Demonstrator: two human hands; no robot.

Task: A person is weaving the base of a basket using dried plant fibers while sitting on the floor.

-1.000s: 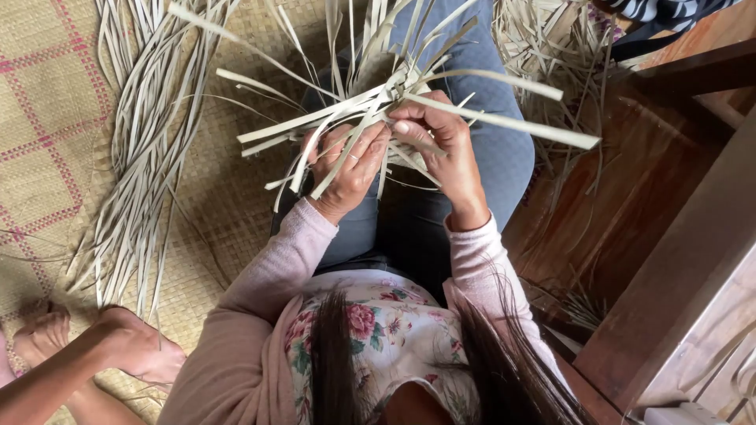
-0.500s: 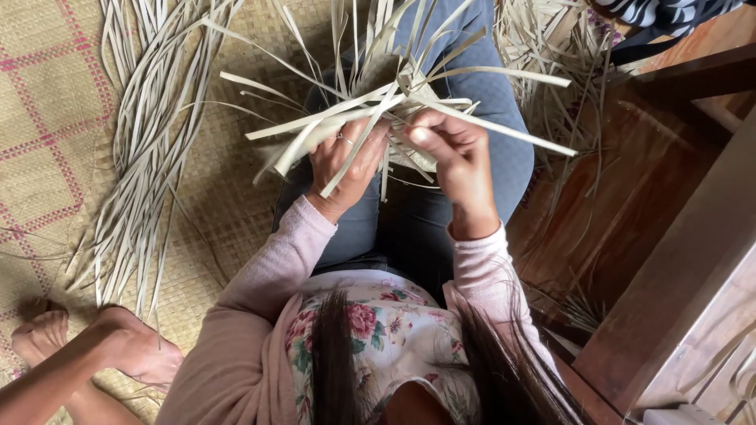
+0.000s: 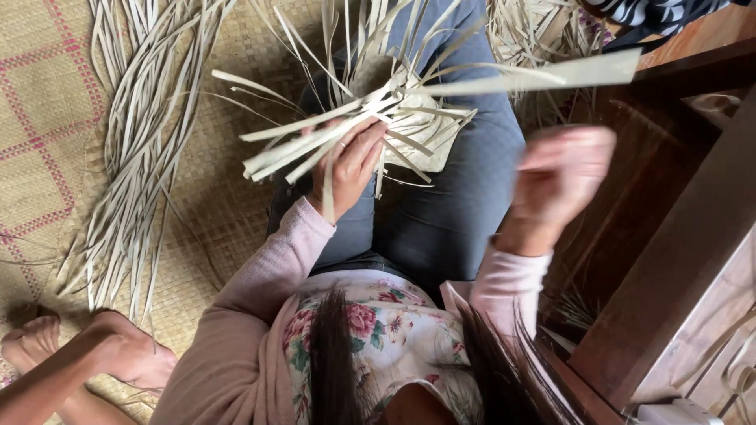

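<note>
Moved: the right hand (image 3: 561, 177) has swung out from the weave (image 3: 409, 126) toward the person's right, where half a second ago both hands sat together on it; it now shows as a blur, well apart from the work.
Strip: one long pale strip (image 3: 535, 79) runs from the weave out to the right, its long axis nearly level, passing above the right hand.
Right fingers: curled, but too blurred to say whether they pinch the strip or hold nothing.
Left hand: the left hand (image 3: 350, 161) stays on the weave, fingers (image 3: 364, 149) closed over a fan of strip ends that point left.
Weave: it sits over the lap on the blue jeans (image 3: 441, 212), loose ends bristling upward.
Nearer hand: the left, touching; the right lies off to the side, below the long strip.
Around: spare strips (image 3: 134, 157) lie on the mat (image 3: 39, 118) to the left; a bare foot (image 3: 31, 338) rests at the lower left; wooden furniture (image 3: 669, 252) stands on the right.
</note>
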